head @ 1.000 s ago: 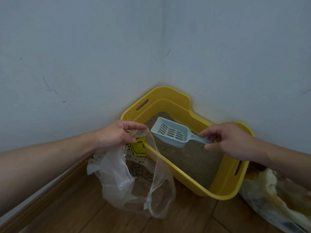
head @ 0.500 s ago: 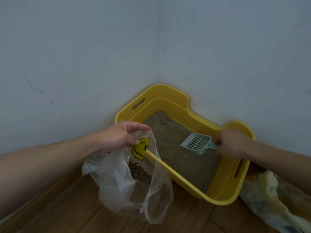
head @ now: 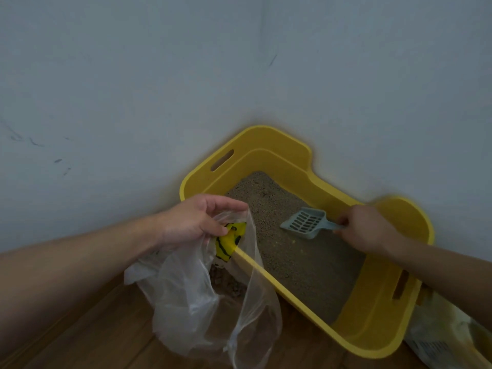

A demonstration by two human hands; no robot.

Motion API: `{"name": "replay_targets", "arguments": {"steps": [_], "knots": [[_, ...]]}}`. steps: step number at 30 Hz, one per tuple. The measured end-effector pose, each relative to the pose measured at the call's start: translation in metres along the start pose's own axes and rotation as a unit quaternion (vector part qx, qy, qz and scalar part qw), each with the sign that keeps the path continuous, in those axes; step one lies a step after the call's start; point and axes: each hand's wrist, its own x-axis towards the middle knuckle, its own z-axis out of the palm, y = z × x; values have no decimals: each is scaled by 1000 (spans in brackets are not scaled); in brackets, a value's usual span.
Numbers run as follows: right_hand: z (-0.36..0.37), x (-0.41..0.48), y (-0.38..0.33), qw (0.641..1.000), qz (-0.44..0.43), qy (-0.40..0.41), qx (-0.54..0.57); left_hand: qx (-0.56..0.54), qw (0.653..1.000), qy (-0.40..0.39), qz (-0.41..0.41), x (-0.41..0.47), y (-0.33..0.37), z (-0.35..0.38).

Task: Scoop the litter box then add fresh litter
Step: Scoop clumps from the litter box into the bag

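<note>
Walls [head: 133, 75] hem litter box [head: 269, 141] on two sides; right hand [head: 365, 230] grips scoop [head: 304, 225] inside, left hand [head: 194, 222] pinches bag [head: 191, 302] at rim.

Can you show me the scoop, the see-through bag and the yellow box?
scoop [head: 303, 224]: head view, on its slotted blade.
plastic bag [head: 191, 310]: head view, on its clear side.
litter box [head: 266, 138]: head view, on its far yellow wall.

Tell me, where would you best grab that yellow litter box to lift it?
The litter box has a slot handle cut through each end wall: far-left slot, near-right slot. Probably hook fingers in from outside both ends; the long sides look smooth, with nothing to hold.
</note>
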Motion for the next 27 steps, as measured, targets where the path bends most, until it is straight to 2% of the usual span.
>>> {"name": "replay_targets", "arguments": {"steps": [7, 18, 23, 27], "knots": [[15, 24, -18, 998, -25, 30, 44, -14, 999, -35, -14, 4, -1, -3], [25, 70, -58, 990, -41, 78, 108, 28, 998, -47, -29, 8, 2, -4], [28, 83, -76, 990, -44, 80, 112, 60, 995, -64, -53, 8, 9, -2], [39, 84, -82, 994, -41, 63, 73, 89, 993, -60, -59, 8, 12, -2]]}}
